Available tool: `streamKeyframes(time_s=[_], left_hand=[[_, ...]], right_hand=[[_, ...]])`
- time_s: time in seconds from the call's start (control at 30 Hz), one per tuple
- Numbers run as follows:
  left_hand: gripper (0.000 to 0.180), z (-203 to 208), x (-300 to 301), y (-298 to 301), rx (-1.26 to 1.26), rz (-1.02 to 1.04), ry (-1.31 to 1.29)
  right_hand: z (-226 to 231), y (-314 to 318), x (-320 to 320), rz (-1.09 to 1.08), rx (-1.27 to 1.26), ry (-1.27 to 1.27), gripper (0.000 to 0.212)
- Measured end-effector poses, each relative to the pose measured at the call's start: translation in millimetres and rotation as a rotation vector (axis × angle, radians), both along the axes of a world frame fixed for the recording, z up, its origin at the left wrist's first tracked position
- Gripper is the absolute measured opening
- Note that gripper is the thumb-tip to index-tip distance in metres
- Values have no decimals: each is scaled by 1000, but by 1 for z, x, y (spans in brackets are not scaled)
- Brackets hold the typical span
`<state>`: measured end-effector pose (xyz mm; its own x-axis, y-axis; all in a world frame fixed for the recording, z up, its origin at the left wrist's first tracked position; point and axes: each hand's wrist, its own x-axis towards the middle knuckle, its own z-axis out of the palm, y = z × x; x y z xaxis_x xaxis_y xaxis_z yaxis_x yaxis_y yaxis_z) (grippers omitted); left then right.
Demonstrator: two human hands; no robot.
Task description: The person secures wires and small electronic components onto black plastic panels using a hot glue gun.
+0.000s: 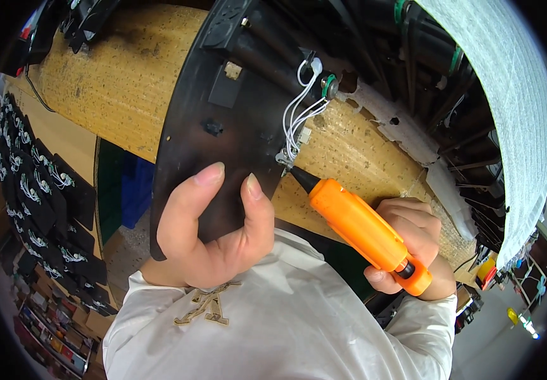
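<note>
My right hand [411,229] grips an orange hot glue gun [357,223]. The gun's black nozzle points up and left, its tip touching or almost touching a small fitting [284,158] on the edge of a curved black plastic panel [213,168]. Several thin white wires [291,120] run from that fitting up to a round metal-ended part with a green ring [329,87]. In front of the panel's lower part is my left hand [215,237], thumb and a finger curved upward with a gap between them. Its other fingers are hidden.
A speckled tan worktop [131,69] lies under the panel. Black tubular parts and a pale grey fabric sheet [508,107] rise at the right. Off to the left, another surface carries many black panels [74,196] with white wires. Dark parts [83,25] sit at the far left.
</note>
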<state>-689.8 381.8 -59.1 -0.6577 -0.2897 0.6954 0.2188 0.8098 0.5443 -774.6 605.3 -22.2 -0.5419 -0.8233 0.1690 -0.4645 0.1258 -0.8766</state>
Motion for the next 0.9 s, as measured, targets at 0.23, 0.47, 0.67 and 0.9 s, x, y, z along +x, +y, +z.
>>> streamKeyframes(time_s=[0.23, 0.47, 0.67, 0.9], left_hand=[[48, 5, 2, -3, 106, -10, -82], [44, 3, 5, -12, 388, -30, -179], [42, 3, 16, -26, 246, -191, -233], [37, -2, 12, -18, 201, -209, -145]], right_hand=[[-1, 1, 0, 0, -14, 10, 34], [-6, 3, 5, -15, 10, 44, 33], [-18, 28, 15, -345, -189, -392, 62], [-19, 25, 4, -261, -121, -191, 55]])
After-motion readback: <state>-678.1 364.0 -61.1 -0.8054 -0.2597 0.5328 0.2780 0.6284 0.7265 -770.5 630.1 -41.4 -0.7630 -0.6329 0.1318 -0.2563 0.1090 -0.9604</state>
